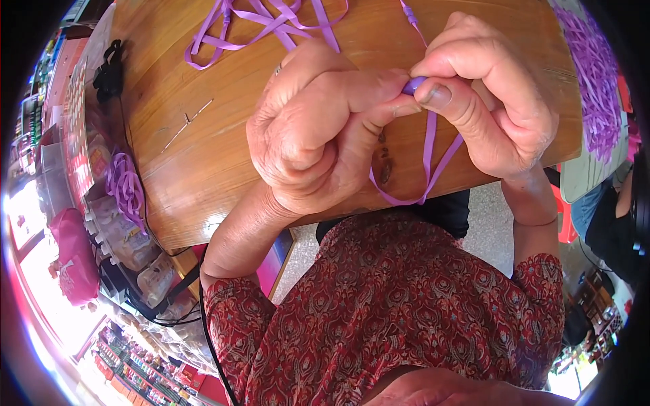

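Observation:
Between the fingertips of both hands sits a small, shiny purple plastic piece (pixel 414 85), mostly covered by the fingers. My left hand (pixel 315 125) pinches its left end between thumb and forefinger, the other fingers curled in. On its right end, the thumb and forefinger of my right hand (pixel 497 95) close in a pinch. Below them a narrow purple ribbon (pixel 428 162) hangs in a loop past the table's near edge. Another purple plastic connector (pixel 409 13) on a strap lies just beyond my right hand.
More purple straps (pixel 271 26) lie tangled at the far side of the wooden table (pixel 203 169). A thin metal tool (pixel 187 120) rests on the left. At the right is a heap of purple ribbons (pixel 594 81). A ribbon bundle (pixel 125 184) and pink pouch (pixel 76 257) are left.

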The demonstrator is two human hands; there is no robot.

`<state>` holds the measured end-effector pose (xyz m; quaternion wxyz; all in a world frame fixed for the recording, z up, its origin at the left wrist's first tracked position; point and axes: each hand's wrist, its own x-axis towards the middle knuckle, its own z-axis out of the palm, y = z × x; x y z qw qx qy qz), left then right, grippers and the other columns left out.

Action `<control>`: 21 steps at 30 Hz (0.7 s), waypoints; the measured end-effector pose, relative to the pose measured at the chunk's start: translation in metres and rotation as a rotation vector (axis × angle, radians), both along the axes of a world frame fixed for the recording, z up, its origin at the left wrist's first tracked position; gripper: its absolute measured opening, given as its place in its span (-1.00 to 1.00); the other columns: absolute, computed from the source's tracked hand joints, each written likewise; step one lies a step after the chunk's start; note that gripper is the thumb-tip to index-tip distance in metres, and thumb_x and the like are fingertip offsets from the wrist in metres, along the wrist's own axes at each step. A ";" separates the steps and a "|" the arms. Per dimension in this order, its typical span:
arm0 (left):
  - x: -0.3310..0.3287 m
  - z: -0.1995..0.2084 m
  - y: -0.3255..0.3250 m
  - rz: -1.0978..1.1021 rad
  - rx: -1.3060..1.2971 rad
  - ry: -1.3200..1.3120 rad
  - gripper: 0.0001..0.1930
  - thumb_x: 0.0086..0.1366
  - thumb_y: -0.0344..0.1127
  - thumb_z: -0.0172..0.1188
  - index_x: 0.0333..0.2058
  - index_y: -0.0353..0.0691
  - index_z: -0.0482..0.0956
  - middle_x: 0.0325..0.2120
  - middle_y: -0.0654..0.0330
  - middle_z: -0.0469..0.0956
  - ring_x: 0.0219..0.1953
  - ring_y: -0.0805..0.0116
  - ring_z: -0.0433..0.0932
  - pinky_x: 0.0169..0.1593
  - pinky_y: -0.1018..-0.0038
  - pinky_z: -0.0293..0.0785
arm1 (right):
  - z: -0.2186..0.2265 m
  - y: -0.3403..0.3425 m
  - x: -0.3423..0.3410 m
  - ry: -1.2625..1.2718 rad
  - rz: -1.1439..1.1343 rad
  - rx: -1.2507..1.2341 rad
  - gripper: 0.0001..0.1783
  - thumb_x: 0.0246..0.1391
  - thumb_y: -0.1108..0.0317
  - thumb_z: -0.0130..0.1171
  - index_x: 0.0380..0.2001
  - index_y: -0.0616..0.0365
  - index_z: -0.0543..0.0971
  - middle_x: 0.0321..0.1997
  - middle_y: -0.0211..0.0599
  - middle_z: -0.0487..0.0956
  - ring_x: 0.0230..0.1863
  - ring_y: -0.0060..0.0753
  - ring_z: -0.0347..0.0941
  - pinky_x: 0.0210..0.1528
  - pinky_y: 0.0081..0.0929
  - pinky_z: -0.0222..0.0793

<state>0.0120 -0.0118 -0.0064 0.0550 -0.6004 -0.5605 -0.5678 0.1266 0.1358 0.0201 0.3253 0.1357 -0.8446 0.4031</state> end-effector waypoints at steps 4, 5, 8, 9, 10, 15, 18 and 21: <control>0.000 -0.002 0.001 0.001 -0.007 0.005 -0.86 0.07 -0.58 0.24 -0.38 -0.27 0.50 -0.50 0.23 0.52 -0.56 0.50 0.32 -0.47 0.60 0.24 | 0.010 0.000 0.003 -0.078 -0.079 0.018 -0.90 -0.08 0.56 0.23 -0.44 0.32 0.53 -0.49 -0.23 0.50 -0.54 -0.44 0.38 -0.50 -0.58 0.24; 0.000 -0.002 0.001 0.001 -0.010 0.004 -0.86 0.07 -0.58 0.24 -0.38 -0.27 0.50 -0.50 0.23 0.52 -0.56 0.50 0.32 -0.47 0.60 0.24 | 0.014 0.001 0.004 -0.113 -0.122 0.063 -0.91 -0.09 0.52 0.28 -0.49 0.25 0.55 -0.54 -0.27 0.51 -0.61 -0.44 0.40 -0.58 -0.62 0.25; -0.001 -0.002 0.003 -0.033 -0.007 0.015 -0.86 0.07 -0.58 0.24 -0.38 -0.28 0.51 -0.50 0.23 0.49 -0.57 0.50 0.31 -0.47 0.60 0.23 | 0.012 0.000 0.005 -0.091 -0.114 0.050 -0.91 -0.08 0.49 0.28 -0.49 0.24 0.55 -0.55 -0.27 0.51 -0.61 -0.44 0.40 -0.58 -0.61 0.25; -0.001 -0.003 0.005 -0.035 0.029 0.031 -0.86 0.07 -0.58 0.24 -0.37 -0.28 0.51 -0.51 0.24 0.48 -0.57 0.50 0.31 -0.46 0.60 0.23 | 0.010 0.000 0.005 -0.079 -0.110 0.046 -0.90 -0.08 0.48 0.28 -0.49 0.24 0.55 -0.55 -0.27 0.51 -0.61 -0.44 0.40 -0.58 -0.61 0.25; -0.001 -0.003 0.006 -0.038 0.066 0.047 -0.87 0.07 -0.58 0.24 -0.37 -0.29 0.52 -0.52 0.24 0.46 -0.57 0.50 0.31 -0.46 0.60 0.23 | 0.009 0.000 0.005 -0.067 -0.106 0.041 -0.90 -0.08 0.47 0.28 -0.49 0.23 0.55 -0.55 -0.28 0.51 -0.61 -0.44 0.40 -0.58 -0.60 0.24; 0.001 -0.001 -0.004 -0.031 -0.076 -0.100 -0.87 0.08 -0.58 0.23 -0.37 -0.29 0.52 -0.51 0.25 0.46 -0.52 0.51 0.33 -0.39 0.64 0.26 | 0.004 0.002 0.001 -0.012 -0.082 0.019 -0.88 -0.07 0.43 0.29 -0.49 0.22 0.54 -0.55 -0.28 0.51 -0.61 -0.44 0.39 -0.57 -0.59 0.24; 0.002 0.001 -0.002 -0.029 -0.103 -0.199 -0.88 0.09 -0.58 0.23 -0.37 -0.30 0.52 -0.48 0.26 0.46 -0.47 0.53 0.36 -0.34 0.66 0.27 | 0.017 0.007 0.001 -0.012 0.026 0.045 -0.81 -0.11 0.41 0.32 -0.43 0.27 0.55 -0.51 -0.25 0.52 -0.57 -0.44 0.43 -0.54 -0.59 0.29; 0.002 0.001 -0.002 -0.020 -0.119 -0.260 -0.89 0.10 -0.58 0.22 -0.37 -0.31 0.52 -0.45 0.26 0.47 -0.41 0.54 0.38 -0.29 0.67 0.30 | 0.026 0.005 0.006 -0.102 -0.038 0.079 -0.75 -0.13 0.45 0.33 -0.35 0.33 0.56 -0.45 -0.22 0.54 -0.52 -0.44 0.46 -0.50 -0.60 0.35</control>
